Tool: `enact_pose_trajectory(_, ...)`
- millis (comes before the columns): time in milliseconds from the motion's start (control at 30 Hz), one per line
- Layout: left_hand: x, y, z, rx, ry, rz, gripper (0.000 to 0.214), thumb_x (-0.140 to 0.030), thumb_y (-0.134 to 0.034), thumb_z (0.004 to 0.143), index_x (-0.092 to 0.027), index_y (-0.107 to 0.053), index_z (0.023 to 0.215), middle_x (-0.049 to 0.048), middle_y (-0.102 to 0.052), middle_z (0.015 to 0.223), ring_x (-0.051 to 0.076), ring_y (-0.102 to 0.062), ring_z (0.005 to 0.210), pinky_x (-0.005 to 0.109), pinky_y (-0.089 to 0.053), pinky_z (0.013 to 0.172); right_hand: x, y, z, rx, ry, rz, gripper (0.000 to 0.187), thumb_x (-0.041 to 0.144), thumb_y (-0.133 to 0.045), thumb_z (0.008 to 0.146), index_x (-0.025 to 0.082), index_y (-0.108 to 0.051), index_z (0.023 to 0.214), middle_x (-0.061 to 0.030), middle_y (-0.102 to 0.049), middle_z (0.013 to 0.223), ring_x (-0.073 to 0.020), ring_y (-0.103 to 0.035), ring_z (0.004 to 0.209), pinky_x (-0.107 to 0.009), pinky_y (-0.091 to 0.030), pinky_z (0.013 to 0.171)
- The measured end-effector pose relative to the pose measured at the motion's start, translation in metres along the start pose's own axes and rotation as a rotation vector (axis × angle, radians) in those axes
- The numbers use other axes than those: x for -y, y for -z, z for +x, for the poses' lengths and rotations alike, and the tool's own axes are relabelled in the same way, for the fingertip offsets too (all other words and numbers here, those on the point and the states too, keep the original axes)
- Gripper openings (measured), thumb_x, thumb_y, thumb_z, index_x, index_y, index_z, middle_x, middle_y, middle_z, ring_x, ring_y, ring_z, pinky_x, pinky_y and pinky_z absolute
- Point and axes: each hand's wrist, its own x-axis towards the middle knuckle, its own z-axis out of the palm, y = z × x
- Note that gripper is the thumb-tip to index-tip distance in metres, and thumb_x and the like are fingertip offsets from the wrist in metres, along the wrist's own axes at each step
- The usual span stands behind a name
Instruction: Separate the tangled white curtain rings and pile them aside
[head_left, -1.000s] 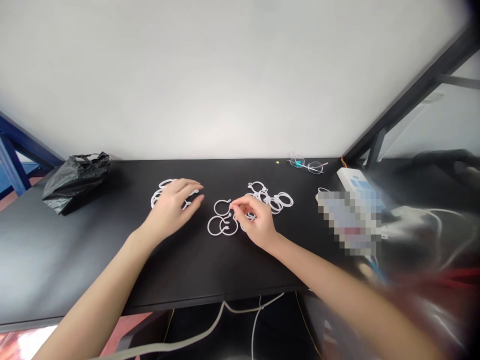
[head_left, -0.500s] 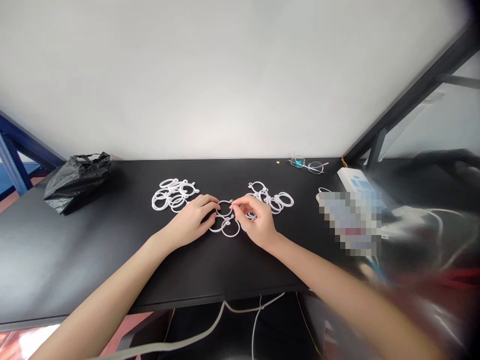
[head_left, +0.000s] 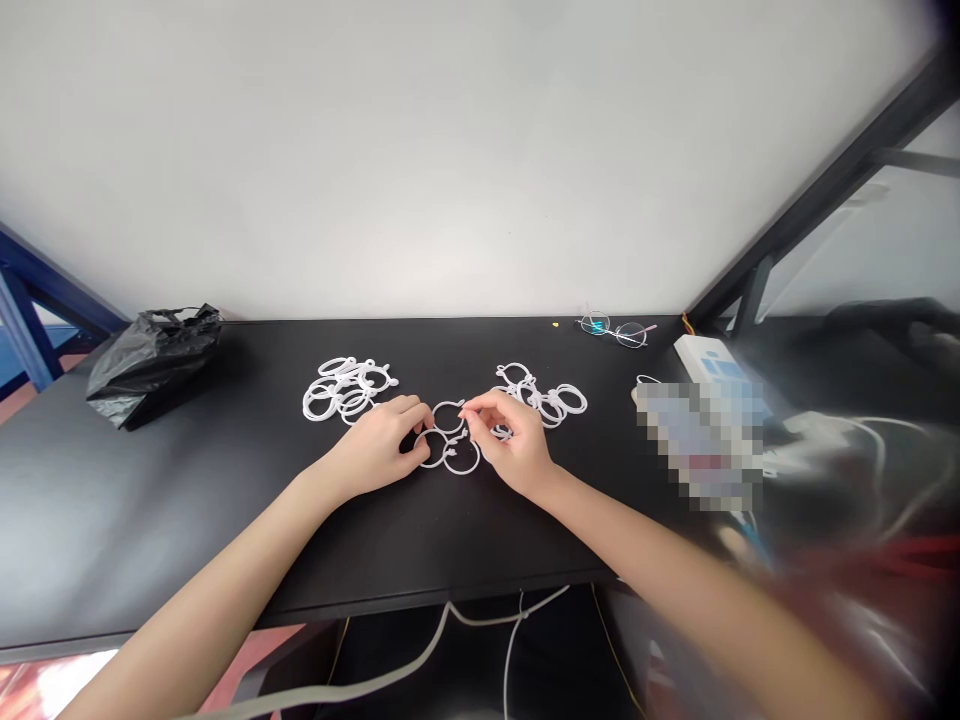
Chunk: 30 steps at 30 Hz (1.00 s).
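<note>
On the black table, white curtain rings with small eyelets lie between my hands. My left hand (head_left: 390, 440), fingers curled, has its thumb and fingertips closed at the left edge of one curtain ring (head_left: 432, 466). My right hand (head_left: 514, 440) pinches the open end of an upper curtain ring (head_left: 448, 403) between thumb and forefinger. Touching these two is a lower curtain ring (head_left: 462, 472), flat on the table. A few rings beside and under my right hand are partly hidden.
One pile of curtain rings (head_left: 349, 378) lies to the left, another pile (head_left: 551, 408) to the right. Farther out are a black plastic bag (head_left: 154, 365), eyeglasses (head_left: 631, 334), a white box (head_left: 709, 355) and a blurred-out flat object (head_left: 690, 445). Cables (head_left: 390, 675) hang below the table's front edge.
My left hand has shifted slightly left and off the upper ring, and the lower left ring has moved a little left with it. My right hand keeps its pinch in place.
</note>
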Motion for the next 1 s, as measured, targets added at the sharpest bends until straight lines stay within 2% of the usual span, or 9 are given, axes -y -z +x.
enact_pose_trajectory(100,0.001,-0.003,0.001,0.007,0.012,0.001,0.009,-0.016,-0.048,0.081,-0.018,-0.056,0.085,0.0015,-0.056,0.08,0.016,-0.053,0.07,0.029,-0.042,0.064,0.0,0.0,0.001,-0.006,0.008,-0.006,0.007,0.02,-0.058,0.089,0.019,-0.064,0.089,-0.0013,-0.065,0.075,-0.0119,-0.06,0.058,-0.026,-0.052,0.057)
enact_pose_trajectory(233,0.003,-0.001,0.0,0.009,0.041,-0.09,0.013,-0.021,-0.048,0.087,-0.018,-0.06,0.087,0.0017,-0.06,0.079,0.016,-0.056,0.07,0.028,-0.043,0.064,0.001,0.0,0.002,-0.002,0.034,-0.024,0.006,0.02,-0.058,0.089,0.019,-0.064,0.088,-0.0003,-0.063,0.073,-0.0111,-0.059,0.057,-0.025,-0.052,0.056)
enact_pose_trajectory(333,0.001,0.004,-0.001,0.026,0.135,-0.274,0.019,-0.029,-0.049,0.091,-0.018,-0.065,0.092,0.0005,-0.063,0.072,0.014,-0.059,0.063,0.026,-0.046,0.062,0.002,-0.001,0.002,0.051,0.057,-0.031,0.004,0.021,-0.061,0.087,0.019,-0.064,0.089,-0.001,-0.063,0.077,-0.0102,-0.059,0.058,-0.024,-0.052,0.056)
enact_pose_trajectory(467,-0.005,0.011,0.0,0.066,0.3,-0.636,0.03,-0.041,-0.052,0.091,-0.016,-0.066,0.099,-0.003,-0.06,0.059,0.009,-0.053,0.041,0.023,-0.047,0.048,0.001,-0.002,0.0,0.14,0.122,-0.026,0.019,0.026,-0.07,0.082,0.019,-0.064,0.099,-0.0039,-0.065,0.089,-0.0098,-0.059,0.059,-0.024,-0.052,0.054)
enact_pose_trajectory(533,-0.006,0.012,0.001,0.083,0.334,-0.774,0.034,-0.044,-0.052,0.091,-0.014,-0.066,0.1,-0.0034,-0.059,0.057,0.009,-0.053,0.038,0.021,-0.046,0.043,0.0,-0.002,-0.001,0.175,0.155,-0.027,0.024,0.027,-0.071,0.082,0.019,-0.064,0.103,-0.0048,-0.066,0.092,-0.0101,-0.06,0.061,-0.024,-0.052,0.054)
enact_pose_trajectory(633,-0.006,0.012,0.002,0.093,0.362,-0.878,0.034,-0.044,-0.054,0.091,-0.014,-0.066,0.1,-0.0037,-0.057,0.054,0.01,-0.055,0.04,0.019,-0.045,0.039,-0.002,-0.002,-0.002,0.183,0.204,-0.022,0.018,0.025,-0.068,0.085,0.019,-0.065,0.102,-0.0042,-0.068,0.088,-0.0098,-0.06,0.06,-0.022,-0.052,0.052)
enact_pose_trajectory(833,-0.004,0.01,0.001,0.102,0.352,-0.897,0.035,-0.044,-0.055,0.091,-0.014,-0.066,0.103,-0.0043,-0.054,0.055,0.009,-0.054,0.041,0.017,-0.041,0.038,0.001,-0.002,-0.001,0.169,0.171,-0.025,0.008,0.023,-0.062,0.089,0.019,-0.065,0.094,-0.0035,-0.069,0.086,-0.0093,-0.059,0.058,-0.022,-0.052,0.052)
enact_pose_trajectory(1000,-0.008,0.013,0.0,0.036,0.219,-0.901,0.038,-0.041,-0.053,0.093,-0.018,-0.055,0.123,-0.0037,-0.059,0.066,0.008,-0.053,0.046,0.02,-0.047,0.047,0.004,-0.001,0.0,0.124,0.113,-0.019,0.005,0.023,-0.062,0.089,0.02,-0.065,0.089,-0.0023,-0.068,0.079,-0.0111,-0.061,0.06,-0.024,-0.053,0.054)
